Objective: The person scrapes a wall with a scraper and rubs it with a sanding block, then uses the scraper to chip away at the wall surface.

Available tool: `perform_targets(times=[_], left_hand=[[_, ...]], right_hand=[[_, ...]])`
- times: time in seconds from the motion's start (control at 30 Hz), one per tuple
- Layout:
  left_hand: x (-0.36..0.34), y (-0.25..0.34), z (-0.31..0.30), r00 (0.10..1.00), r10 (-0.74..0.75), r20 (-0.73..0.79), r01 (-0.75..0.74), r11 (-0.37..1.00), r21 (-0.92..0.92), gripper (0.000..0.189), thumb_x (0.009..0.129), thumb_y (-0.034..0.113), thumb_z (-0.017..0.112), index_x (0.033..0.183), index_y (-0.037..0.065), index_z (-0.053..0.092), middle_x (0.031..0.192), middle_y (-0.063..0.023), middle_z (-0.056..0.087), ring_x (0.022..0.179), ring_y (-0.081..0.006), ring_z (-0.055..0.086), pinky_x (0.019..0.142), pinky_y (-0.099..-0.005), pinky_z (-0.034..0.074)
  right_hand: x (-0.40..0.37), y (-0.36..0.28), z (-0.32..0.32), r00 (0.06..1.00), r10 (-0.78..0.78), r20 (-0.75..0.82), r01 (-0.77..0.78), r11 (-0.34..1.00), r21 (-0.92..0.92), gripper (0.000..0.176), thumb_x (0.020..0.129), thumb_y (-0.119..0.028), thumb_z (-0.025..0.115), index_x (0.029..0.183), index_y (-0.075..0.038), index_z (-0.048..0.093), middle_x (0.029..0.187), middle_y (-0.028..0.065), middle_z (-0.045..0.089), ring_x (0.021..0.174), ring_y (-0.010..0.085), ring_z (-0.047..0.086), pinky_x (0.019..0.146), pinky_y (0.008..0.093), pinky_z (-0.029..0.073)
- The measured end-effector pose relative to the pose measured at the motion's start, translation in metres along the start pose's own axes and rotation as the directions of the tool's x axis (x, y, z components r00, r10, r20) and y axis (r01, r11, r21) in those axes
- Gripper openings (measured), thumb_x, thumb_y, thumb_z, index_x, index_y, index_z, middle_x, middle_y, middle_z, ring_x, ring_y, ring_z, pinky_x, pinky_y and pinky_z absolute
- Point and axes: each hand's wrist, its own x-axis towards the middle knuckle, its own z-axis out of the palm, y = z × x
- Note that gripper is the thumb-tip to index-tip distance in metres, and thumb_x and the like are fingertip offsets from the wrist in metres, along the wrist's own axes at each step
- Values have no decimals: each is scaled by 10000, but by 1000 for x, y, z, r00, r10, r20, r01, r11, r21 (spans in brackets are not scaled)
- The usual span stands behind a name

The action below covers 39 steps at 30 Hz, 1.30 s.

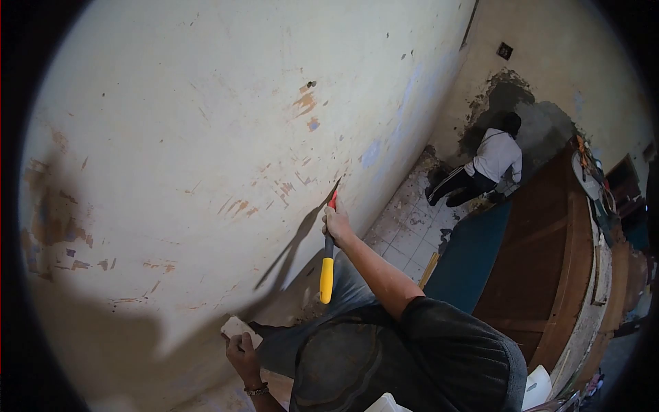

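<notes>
My right hand (336, 223) is wrapped round a long tool (327, 275) with a yellow and black handle and a red part near its top. The tool's dark thin tip touches or nearly touches the pale wall (206, 137), near scraped orange-brown marks. Lower left, my left hand (241, 353) grips a whitish flat block (241, 331) close to the wall. A bracelet circles that wrist.
A person (495, 158) in a white top crouches by a patch of dark wet plaster (508, 96) on the far wall. Brown wooden furniture (535, 261) with a blue panel (467, 254) stands at the right. Debris lies on white floor tiles (405, 233).
</notes>
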Motion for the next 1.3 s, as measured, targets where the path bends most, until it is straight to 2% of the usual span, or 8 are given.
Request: perform_targets(times=[0.37, 0.47, 0.5, 0.57, 0.87, 1.03, 1.2, 1.3], left_hand=[[-21, -53, -8, 988, -157, -2, 151, 956, -251, 286, 931, 176, 553, 706, 0, 534, 660, -9, 507, 641, -97, 442, 572, -284, 362], [-18, -41, 3, 995, -96, 5, 92, 945, -315, 280, 930, 177, 556, 711, 3, 541, 667, -10, 523, 641, -93, 452, 577, -273, 364], [-18, -36, 6, 995, -96, 25, 99, 944, -316, 290, 937, 184, 548, 707, 8, 526, 665, -3, 505, 646, -88, 439, 581, -272, 361], [-17, -34, 4, 996, -86, 38, 93, 943, -319, 301, 944, 190, 541, 702, 14, 510, 663, 4, 487, 651, -83, 425, 585, -270, 357], [-30, -49, 11, 985, -145, 89, 165, 942, -291, 282, 910, 176, 567, 699, -7, 537, 680, -9, 517, 667, -96, 464, 612, -277, 377], [-20, -41, 16, 973, -107, 204, 158, 954, -254, 226, 882, 170, 608, 725, 11, 582, 662, -12, 541, 656, -99, 466, 596, -277, 361], [-28, -38, 11, 983, -98, 155, 129, 972, -197, 209, 862, 170, 622, 725, 15, 597, 680, -41, 551, 648, -124, 478, 576, -302, 367], [-14, -10, 0, 993, 88, 74, -81, 992, -93, 182, 840, 162, 626, 740, 11, 606, 742, -105, 569, 655, -192, 510, 571, -334, 389]], right_hand=[[9, -11, 1, 999, 51, -9, -51, 999, -15, 699, 926, -170, 430, 1529, -212, 77, 703, 41, 472, 451, 123, 437, 394, 269, 405], [39, 8, -1, 996, -13, -94, 18, 998, 53, 525, 921, -181, 444, 1433, -179, 325, 689, 33, 486, 452, 128, 448, 398, 278, 411], [79, 31, -21, 998, -24, -51, 17, 989, -144, 407, 906, -153, 445, 1311, -135, 413, 670, 33, 493, 470, 133, 463, 412, 305, 429], [86, 5, -38, 990, 138, -1, -138, 990, -38, 56, 900, -199, 473, 926, -152, 487, 662, -1, 515, 464, 108, 466, 398, 285, 422], [13, -36, -42, 991, 100, 89, -85, 984, -156, 522, 915, -256, 457, 1419, -177, 346, 696, 34, 525, 443, 122, 475, 384, 293, 413], [24, -50, -42, 980, 142, 139, -123, 984, -132, 543, 920, -258, 473, 1431, -165, 317, 708, 42, 520, 467, 125, 475, 419, 279, 434], [17, -25, -85, 997, 63, 49, -34, 893, -449, 548, 953, -208, 432, 1468, -262, 252, 739, 41, 527, 460, 112, 477, 390, 270, 412], [32, 1, -117, 993, -14, 114, 28, 992, -124, 603, 960, -200, 429, 1501, -278, 174, 804, 60, 536, 473, 121, 486, 408, 270, 438]])
